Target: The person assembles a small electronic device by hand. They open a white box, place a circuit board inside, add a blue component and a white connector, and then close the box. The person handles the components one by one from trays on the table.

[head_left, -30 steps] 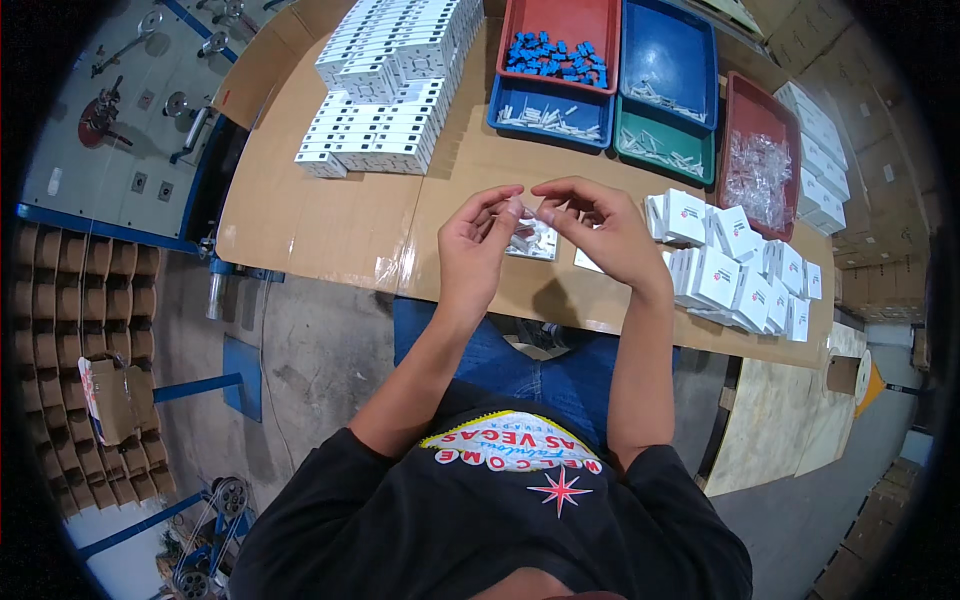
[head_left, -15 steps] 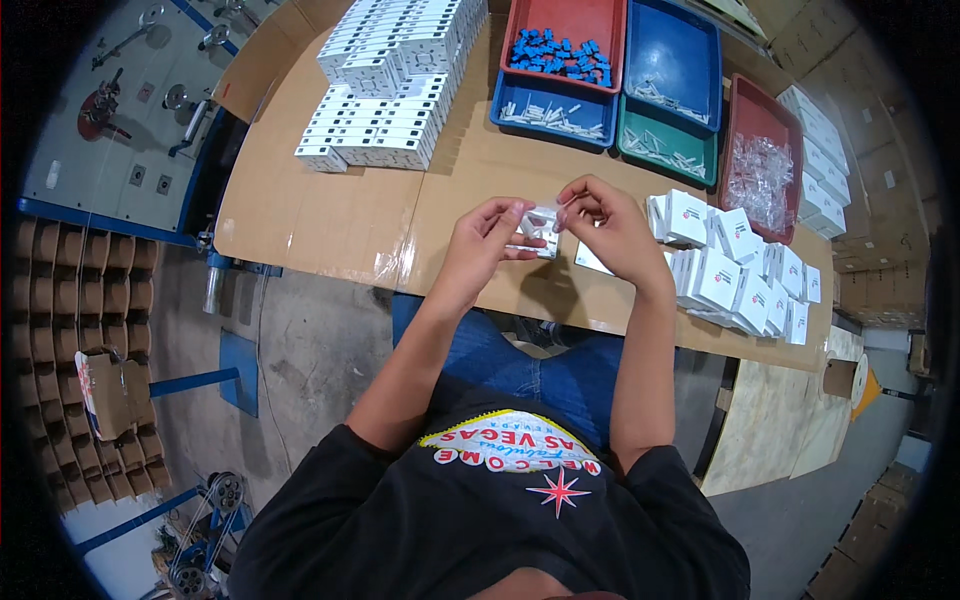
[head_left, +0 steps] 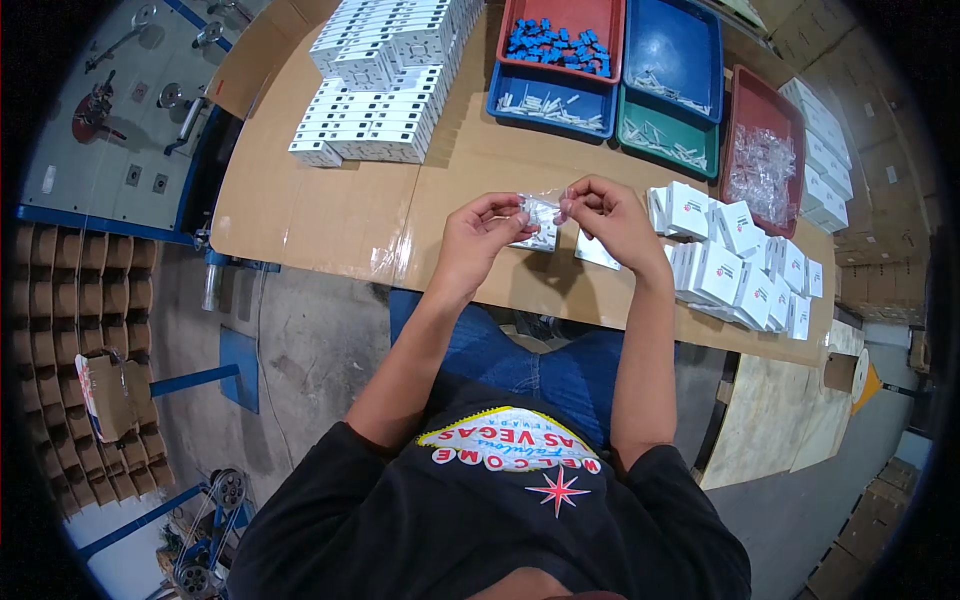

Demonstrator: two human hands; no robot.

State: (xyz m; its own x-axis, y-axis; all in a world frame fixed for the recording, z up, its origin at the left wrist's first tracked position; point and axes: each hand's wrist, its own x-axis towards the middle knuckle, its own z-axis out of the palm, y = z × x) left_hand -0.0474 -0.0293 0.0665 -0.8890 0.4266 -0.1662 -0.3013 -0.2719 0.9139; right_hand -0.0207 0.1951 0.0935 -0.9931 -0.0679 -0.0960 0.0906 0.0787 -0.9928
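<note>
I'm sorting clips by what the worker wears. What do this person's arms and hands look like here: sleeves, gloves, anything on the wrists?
Both arms are bare from the short sleeves of a black T-shirt down. The left hand and right hand wear no gloves, and no watch, band or ring shows on either wrist or on the fingers. Blue jeans cover the legs below.

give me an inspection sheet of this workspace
surface: cardboard-covered table
job's things: small clear bag held above the table edge
clutter: rows of white boxes far left; loose white boxes at right; trays of small parts at the back
hands: left hand and right hand both pinch the bag
cables: nothing seen
surroundings: stacked cardboard on the floor at left, metal parts on a grey top beyond
</note>
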